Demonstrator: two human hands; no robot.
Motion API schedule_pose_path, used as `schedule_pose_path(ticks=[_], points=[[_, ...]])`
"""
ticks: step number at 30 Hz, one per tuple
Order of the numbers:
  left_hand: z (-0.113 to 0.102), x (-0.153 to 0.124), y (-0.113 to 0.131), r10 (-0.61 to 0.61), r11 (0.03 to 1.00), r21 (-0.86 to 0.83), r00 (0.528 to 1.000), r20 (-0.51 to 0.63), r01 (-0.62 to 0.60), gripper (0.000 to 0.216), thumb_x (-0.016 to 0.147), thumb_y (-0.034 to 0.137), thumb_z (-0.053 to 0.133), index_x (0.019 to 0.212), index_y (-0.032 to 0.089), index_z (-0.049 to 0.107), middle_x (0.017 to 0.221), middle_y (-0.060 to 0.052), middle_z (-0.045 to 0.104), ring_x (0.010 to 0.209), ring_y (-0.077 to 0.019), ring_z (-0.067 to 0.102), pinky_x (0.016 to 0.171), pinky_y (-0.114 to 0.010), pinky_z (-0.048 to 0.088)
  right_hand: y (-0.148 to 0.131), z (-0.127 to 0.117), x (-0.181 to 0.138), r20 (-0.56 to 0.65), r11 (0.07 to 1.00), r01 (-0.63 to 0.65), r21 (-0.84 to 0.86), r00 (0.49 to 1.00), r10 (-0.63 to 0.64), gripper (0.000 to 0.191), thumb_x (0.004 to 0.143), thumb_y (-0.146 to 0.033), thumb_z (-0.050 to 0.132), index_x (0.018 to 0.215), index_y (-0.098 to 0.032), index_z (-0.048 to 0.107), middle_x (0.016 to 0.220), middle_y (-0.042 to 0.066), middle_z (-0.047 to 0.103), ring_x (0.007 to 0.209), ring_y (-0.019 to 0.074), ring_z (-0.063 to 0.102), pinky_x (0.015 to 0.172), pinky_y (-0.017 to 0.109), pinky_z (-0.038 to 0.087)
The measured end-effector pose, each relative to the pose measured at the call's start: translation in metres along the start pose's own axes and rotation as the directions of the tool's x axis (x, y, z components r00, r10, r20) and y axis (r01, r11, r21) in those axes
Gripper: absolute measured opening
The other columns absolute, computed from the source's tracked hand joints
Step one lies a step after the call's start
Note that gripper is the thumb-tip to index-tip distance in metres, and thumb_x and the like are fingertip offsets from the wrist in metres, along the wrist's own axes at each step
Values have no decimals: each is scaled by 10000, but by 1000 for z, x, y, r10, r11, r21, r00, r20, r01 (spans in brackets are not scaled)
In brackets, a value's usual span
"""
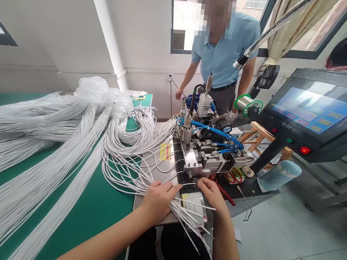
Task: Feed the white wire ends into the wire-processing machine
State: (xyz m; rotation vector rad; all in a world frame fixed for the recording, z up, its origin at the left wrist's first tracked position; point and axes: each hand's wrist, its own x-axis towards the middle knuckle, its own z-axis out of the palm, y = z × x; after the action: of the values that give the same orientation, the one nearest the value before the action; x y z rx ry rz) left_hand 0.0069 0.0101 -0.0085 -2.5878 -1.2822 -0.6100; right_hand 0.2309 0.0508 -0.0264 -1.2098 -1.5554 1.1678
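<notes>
Wires [178, 210] run under L grip [157, 200], closed o/ bundle; R grip [212, 196] pinching 1 end.

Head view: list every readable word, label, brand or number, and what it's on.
Nothing legible for certain.
Monitor: screen and bezel lettering, too small and blurred.
Yellow label on the grey work surface: red mark, no readable words.
Spool: marks on its green rim, too small.
Pale block between the forearms: markings unreadable.
</notes>
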Motion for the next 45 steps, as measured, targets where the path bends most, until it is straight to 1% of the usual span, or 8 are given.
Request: schedule_pose_path(ticks=[13, 20, 23, 27, 31, 35, 39, 45], points=[[-1, 0, 1, -67, 997, -35, 998, 4, 67, 297, 799, 158, 508, 1062, 223, 630, 849, -44, 648, 712, -191, 586, 675, -337, 415, 6, -3, 1, 37, 997, -22, 74, 999, 19, 441, 763, -574, 594, 590, -182, 489, 572, -45, 413, 562, 113, 384, 550, 248, 331], [1, -1, -2, -58, 997, -61, 995, -75, 54, 352, 762, 123, 538, 1094, 197, 629, 1237, -86, 604, 1079, -263, 537, 921, -426, 408, -3, -17, -22, -66, 994, 69, -87, 995, -75, 365, 891, -520, 517, 840, -169, 604, 707, -12, 506, 670, 145, 477, 635, 259, 403], [2, -1, -3, -67, 997, -45, 995, -77, 63, 427, 786, 150, 525, 1208, 180, 588, 1357, -97, 532, 1173, -283, 490, 980, -453, 374, -15, -29, -40, 21, 996, 67, -65, 998, -66, 299, 905, -466, 543, 966, -184, 622, 745, -9, 532, 685, 142, 507, 634, 250, 420], [0, 0, -2, -61, 997, -51, 992, -109, 55, 439, 826, 163, 490, 1258, 174, 562, 1357, -98, 538, 1185, -276, 492, 993, -459, 359, -30, -41, -59, 331, 995, 99, -10, 939, -90, 315, 889, -369, 612, 1165, -217, 634, 848, 29, 625, 691, 145, 549, 600, 243, 427], [-3, 1, -3, -51, 996, -81, 987, -150, 39, 379, 846, 140, 463, 1195, 189, 603, 1242, -90, 617, 1103, -257, 554, 957, -457, 375, -39, -40, -64, 457, 974, 220, 43, 863, -215, 198, 873, -286, 646, 1040, -218, 728, 875, 70, 675, 745, 178, 601, 646, 271, 455], [-4, 1, -5, 85, 984, -137, 972, -217, -117, 357, 903, 116, 390, 1179, 187, 604, 1080, -81, 678, 949, -187, 628, 875, -382, 428, -38, -31, -58, 294, 947, 293, 129, 901, -319, 129, 857, -277, 663, 894, -208, 765, 804, 71, 676, 707, 176, 596, 636, 280, 462], [-6, 0, -6, 241, 945, -165, 942, -232, -282, 302, 959, 183, 408, 1209, 173, 577, 956, -50, 703, 764, -127, 640, 667, -275, 454, -26, -19, -51, -8, 963, 159, 215, 987, -161, 233, 872, -369, 631, 955, -187, 750, 750, 59, 675, 509, 106, 479, 457, 230, 374], [-7, -1, -5, 216, 954, -142, 934, -285, -264, 250, 975, 268, 451, 1151, 179, 605, 654, 22, 665, 532, -94, 591, 546, -254, 400, -17, 3, -40, -405, 969, 115, 218, 914, -18, 267, 735, -418, 757, 823, -165, 751, 769, 62, 688, 617, 155, 552, 514, 247, 409]])
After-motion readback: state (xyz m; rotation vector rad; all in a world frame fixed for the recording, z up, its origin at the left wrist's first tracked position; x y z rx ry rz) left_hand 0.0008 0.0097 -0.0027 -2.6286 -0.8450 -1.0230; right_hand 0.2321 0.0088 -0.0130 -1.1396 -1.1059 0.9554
